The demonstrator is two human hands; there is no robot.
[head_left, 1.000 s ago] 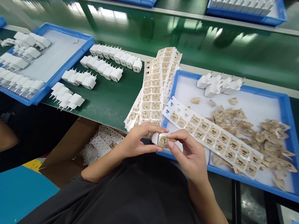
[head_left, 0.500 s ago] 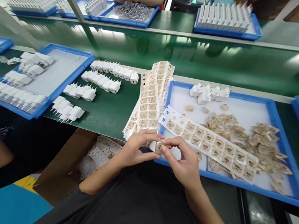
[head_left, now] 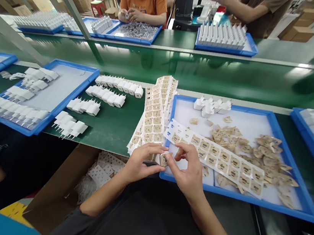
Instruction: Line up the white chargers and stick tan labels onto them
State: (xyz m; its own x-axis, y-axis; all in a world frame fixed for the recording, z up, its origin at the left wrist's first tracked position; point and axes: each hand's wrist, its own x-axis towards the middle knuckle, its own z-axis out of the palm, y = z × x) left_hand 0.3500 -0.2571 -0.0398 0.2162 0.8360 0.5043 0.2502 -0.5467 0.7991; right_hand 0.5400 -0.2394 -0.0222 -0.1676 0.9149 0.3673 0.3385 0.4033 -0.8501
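My left hand (head_left: 141, 163) is closed on a white plug charger (head_left: 163, 159), fingers above and thumb below. The charger's end face, with a small dark port, is turned toward my right hand (head_left: 188, 170) and looks tan. My right thumb touches the edge of that face. The right index finger is bent and stands apart from the thumb. Behind my right hand a sheet of tan stickers (head_left: 218, 156) lies across a blue-rimmed tray (head_left: 208, 188). More sticker sheets (head_left: 154, 113) are stacked beside the tray, just beyond my left hand.
Loose tan peeled pieces (head_left: 268, 151) and several white chargers (head_left: 208, 108) lie in the tray. Rows of chargers (head_left: 106, 95) stand on the green table to the left, beside another blue tray (head_left: 93, 72). A cardboard box (head_left: 53, 181) is below. A co-worker in orange (head_left: 143, 0) sits opposite.
My right index finger has lifted off the charger's face, while the thumb stays against it. The charger's face has turned more toward me. The camera view has tilted up slightly.
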